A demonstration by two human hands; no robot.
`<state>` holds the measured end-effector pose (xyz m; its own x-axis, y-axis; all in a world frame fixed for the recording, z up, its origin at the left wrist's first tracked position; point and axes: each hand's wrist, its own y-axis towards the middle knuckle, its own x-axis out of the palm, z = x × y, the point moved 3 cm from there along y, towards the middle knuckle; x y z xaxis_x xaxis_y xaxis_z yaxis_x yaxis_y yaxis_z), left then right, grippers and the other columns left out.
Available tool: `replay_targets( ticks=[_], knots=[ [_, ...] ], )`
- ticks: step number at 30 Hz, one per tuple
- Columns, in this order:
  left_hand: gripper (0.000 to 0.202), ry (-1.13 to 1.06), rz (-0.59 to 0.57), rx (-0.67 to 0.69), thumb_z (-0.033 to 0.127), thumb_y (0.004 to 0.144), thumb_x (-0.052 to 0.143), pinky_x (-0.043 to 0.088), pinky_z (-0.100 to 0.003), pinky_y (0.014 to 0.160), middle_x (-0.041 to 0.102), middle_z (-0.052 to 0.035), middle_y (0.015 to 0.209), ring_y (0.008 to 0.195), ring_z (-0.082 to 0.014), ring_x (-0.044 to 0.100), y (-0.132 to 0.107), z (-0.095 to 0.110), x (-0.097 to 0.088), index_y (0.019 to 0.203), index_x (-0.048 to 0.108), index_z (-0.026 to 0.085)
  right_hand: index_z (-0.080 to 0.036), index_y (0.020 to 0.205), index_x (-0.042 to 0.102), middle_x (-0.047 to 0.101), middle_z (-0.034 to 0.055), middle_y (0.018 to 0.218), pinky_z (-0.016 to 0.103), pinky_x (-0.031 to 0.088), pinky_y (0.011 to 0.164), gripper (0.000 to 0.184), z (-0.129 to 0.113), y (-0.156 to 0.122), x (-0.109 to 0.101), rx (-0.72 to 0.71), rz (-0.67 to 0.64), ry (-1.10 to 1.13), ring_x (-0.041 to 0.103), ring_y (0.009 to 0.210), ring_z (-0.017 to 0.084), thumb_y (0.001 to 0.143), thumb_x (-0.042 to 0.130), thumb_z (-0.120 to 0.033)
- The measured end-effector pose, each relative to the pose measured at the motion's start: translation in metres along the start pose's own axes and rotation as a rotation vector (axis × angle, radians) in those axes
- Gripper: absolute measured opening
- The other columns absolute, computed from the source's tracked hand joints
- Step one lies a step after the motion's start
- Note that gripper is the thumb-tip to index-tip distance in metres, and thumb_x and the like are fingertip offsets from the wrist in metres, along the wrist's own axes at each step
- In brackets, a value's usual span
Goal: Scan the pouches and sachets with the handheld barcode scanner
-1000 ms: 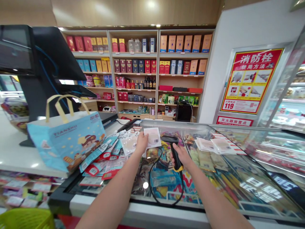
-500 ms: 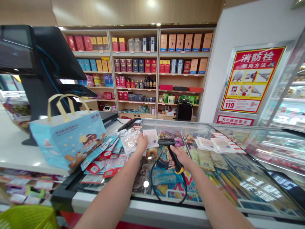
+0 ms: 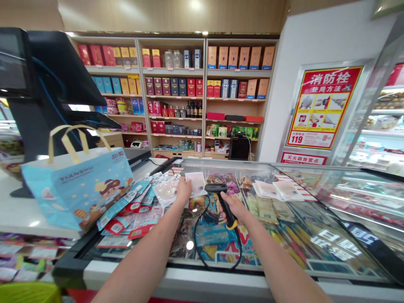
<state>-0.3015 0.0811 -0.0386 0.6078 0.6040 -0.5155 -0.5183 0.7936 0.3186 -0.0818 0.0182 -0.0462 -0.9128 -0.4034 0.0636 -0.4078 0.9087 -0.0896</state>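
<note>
My right hand (image 3: pixel 232 207) is wrapped round the handle of a black and yellow barcode scanner (image 3: pixel 223 202), its head turned to the left. From the handle, a black cable (image 3: pixel 196 235) loops down over the glass. Closed in a pinch, my left hand (image 3: pixel 183 190) grips a flat pale packet (image 3: pixel 196 184) whose printed barcode faces up, just left of the scanner head. Another clear packet (image 3: pixel 166 192) lies against the left side of that hand, over a heap of blue and red packets (image 3: pixel 139 206). Several more pale packets (image 3: pixel 267 189) rest on the glass to the right.
Below the hands is a glass-topped freezer (image 3: pixel 252 269) with packaged goods inside. A blue paper bag (image 3: pixel 82 185) stands on the white counter at left, before a black checkout terminal (image 3: pixel 59 75). Shelves (image 3: pixel 204 101) of boxes and bottles line the back.
The view has shifted slightly, moving the scene a little leftward. Both hands keep their holds, and the scanner stays close to the packet in my left hand.
</note>
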Motion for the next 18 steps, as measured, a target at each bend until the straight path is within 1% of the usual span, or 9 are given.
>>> replay_targets(
  ticks=[3, 5, 8, 11, 14, 16, 18],
  knots=[
    [0.018, -0.128, -0.042, -0.029, 0.021, 0.080, 0.045, 0.048, -0.032, 0.077, 0.067, -0.0103, 0.090, 0.089, -0.0227, 0.063, -0.003, 0.009, 0.016, 0.090, 0.058, 0.015, -0.018, 0.067, 0.048, 0.053, -0.0036, 0.043, 0.020, 0.042, 0.030, 0.039, -0.008, -0.005, -0.007, 0.002, 0.051, 0.051, 0.046, 0.030, 0.009, 0.079, 0.052, -0.055],
    [0.019, -0.260, -0.120, -0.051, 0.018, 0.077, 0.046, 0.049, -0.030, 0.072, 0.067, -0.0092, 0.086, 0.083, -0.0207, 0.064, -0.010, 0.021, 0.035, 0.091, 0.059, 0.014, -0.018, 0.068, 0.048, 0.052, -0.0039, 0.044, 0.021, 0.042, 0.030, 0.038, -0.013, -0.011, -0.016, 0.001, 0.084, 0.069, 0.045, 0.030, 0.009, 0.081, 0.050, -0.054],
    [0.021, -0.461, -0.299, -0.087, 0.013, 0.072, 0.050, 0.050, -0.027, 0.064, 0.068, -0.0074, 0.080, 0.072, -0.0180, 0.064, -0.026, 0.050, 0.072, 0.090, 0.060, 0.012, -0.019, 0.073, 0.048, 0.053, -0.0048, 0.046, 0.021, 0.043, 0.031, 0.034, -0.020, -0.022, -0.041, -0.036, 0.147, 0.079, 0.046, 0.031, 0.009, 0.083, 0.049, -0.052],
    [0.021, -0.595, -0.449, -0.086, 0.010, 0.066, 0.055, 0.050, -0.025, 0.061, 0.068, -0.0068, 0.076, 0.068, -0.0168, 0.064, -0.046, 0.088, 0.112, 0.087, 0.062, 0.010, -0.020, 0.080, 0.047, 0.054, -0.0052, 0.048, 0.021, 0.042, 0.031, 0.030, -0.024, -0.037, -0.075, -0.040, 0.233, 0.072, 0.048, 0.032, 0.010, 0.085, 0.049, -0.049],
    [0.022, -0.615, -0.520, -0.026, 0.007, 0.064, 0.057, 0.049, -0.025, 0.062, 0.069, -0.0081, 0.080, 0.071, -0.0176, 0.065, -0.069, 0.128, 0.151, 0.085, 0.063, 0.010, -0.019, 0.083, 0.048, 0.053, -0.0048, 0.047, 0.021, 0.042, 0.031, 0.028, -0.028, -0.054, -0.112, -0.051, 0.331, 0.069, 0.048, 0.032, 0.010, 0.086, 0.048, -0.046],
    [0.026, -0.549, -0.512, 0.027, 0.005, 0.063, 0.058, 0.049, -0.025, 0.064, 0.069, -0.0091, 0.086, 0.077, -0.0185, 0.065, -0.082, 0.154, 0.173, 0.089, 0.062, 0.010, -0.018, 0.084, 0.049, 0.053, -0.0046, 0.047, 0.021, 0.042, 0.031, 0.027, -0.031, -0.065, -0.135, -0.080, 0.399, 0.079, 0.048, 0.032, 0.010, 0.087, 0.048, -0.046],
    [0.033, -0.432, -0.474, 0.076, 0.006, 0.064, 0.060, 0.049, -0.025, 0.068, 0.069, -0.0102, 0.092, 0.085, -0.0191, 0.065, -0.094, 0.176, 0.190, 0.097, 0.059, 0.011, -0.018, 0.085, 0.049, 0.053, -0.0045, 0.047, 0.022, 0.042, 0.031, 0.027, -0.031, -0.074, -0.157, -0.109, 0.456, 0.099, 0.048, 0.032, 0.011, 0.088, 0.047, -0.046]
  ],
)
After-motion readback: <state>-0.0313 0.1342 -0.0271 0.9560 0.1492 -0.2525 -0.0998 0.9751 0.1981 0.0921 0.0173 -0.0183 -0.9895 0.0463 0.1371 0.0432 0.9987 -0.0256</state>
